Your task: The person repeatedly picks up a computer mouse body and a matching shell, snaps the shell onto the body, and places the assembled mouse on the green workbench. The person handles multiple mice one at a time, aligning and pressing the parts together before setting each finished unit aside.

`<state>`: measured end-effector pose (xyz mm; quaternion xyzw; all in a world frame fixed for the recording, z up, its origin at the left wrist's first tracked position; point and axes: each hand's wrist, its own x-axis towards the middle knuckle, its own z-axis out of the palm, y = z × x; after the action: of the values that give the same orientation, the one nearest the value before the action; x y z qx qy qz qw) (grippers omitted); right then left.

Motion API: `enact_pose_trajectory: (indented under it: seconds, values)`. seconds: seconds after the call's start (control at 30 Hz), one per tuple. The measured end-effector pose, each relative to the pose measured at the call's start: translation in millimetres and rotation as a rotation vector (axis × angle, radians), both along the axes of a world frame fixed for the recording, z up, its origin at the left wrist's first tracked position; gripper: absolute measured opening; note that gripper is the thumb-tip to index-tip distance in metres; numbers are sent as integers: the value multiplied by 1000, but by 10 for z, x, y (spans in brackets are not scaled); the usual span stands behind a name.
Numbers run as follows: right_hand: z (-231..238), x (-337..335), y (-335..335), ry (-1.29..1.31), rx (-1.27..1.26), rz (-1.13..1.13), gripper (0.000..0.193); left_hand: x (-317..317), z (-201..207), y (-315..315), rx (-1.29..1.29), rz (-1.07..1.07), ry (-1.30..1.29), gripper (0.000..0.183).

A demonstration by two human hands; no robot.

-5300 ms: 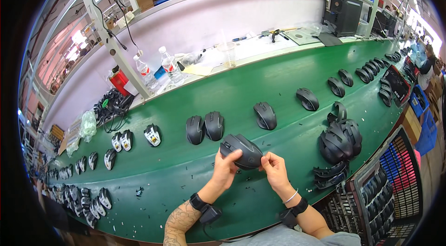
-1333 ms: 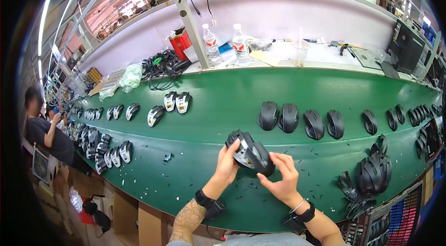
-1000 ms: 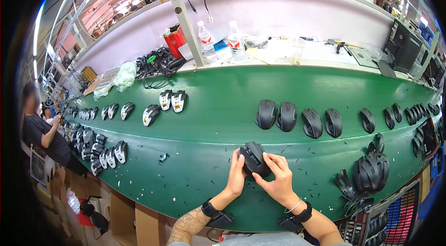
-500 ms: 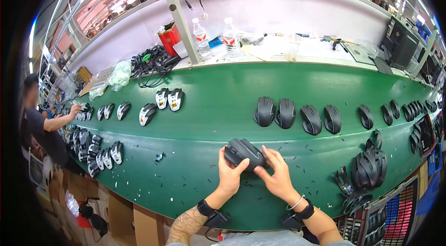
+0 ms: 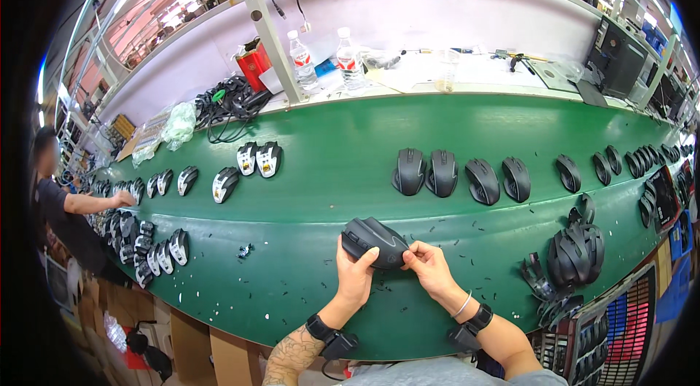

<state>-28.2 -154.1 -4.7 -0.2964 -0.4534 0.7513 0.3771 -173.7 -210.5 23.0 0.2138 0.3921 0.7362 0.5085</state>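
A black computer mouse (image 5: 375, 238) is held above the green bench, its buttons turned to the upper left. My left hand (image 5: 354, 269) grips its left side, thumb on the near edge and fingers hidden beneath. At the mouse's right end, my right hand (image 5: 430, 268) pinches the rim between thumb and fingers. Farther back lie two black mice side by side, the nearer-to-centre one (image 5: 409, 172) and its neighbour (image 5: 442, 173), with several more black mice (image 5: 483, 182) running off to the right.
Silver-and-black mouse bodies (image 5: 225, 184) sit at left, with a cluster (image 5: 177, 246) nearer. Black shell parts (image 5: 574, 255) are piled at right beside a basket (image 5: 627, 320). Dark scraps litter the green bench (image 5: 306, 196). Bottles (image 5: 350, 61) stand behind. A co-worker (image 5: 76, 211) reaches in at far left.
The mouse has tilted slightly in my hands. My right hand has closed from spread fingers to a pinch at its right end. The co-worker's hand has lowered toward the bench.
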Motion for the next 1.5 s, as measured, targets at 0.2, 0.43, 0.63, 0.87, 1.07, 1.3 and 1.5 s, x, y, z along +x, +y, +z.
enact_pose_trajectory:
  seconds: [0.2,0.43,0.63,0.87,1.07,1.3,1.5]
  values:
    - [-85,65,79,-6,43,76,17,-360,-20,69,-221,-98,-205,42]
    - [-69,66,110,-37,5,24,28,-161,275,61,-115,-141,-286,43]
    - [-31,94,139,-112,-41,-107,41,-298,23,325,-112,-187,-103,40]
    - [-5,85,222,-103,39,-157,44,-1666,-553,1344,-301,86,1050,44]
    - [-86,209,324,-144,159,-295,41,-1115,-71,1596,-332,367,1999,32]
    - [258,265,227,-291,429,-328,29,109,64,2139,-3,-274,1933,51]
    - [776,877,-55,-991,960,-556,29,345,-89,2174,-69,-451,1903,49]
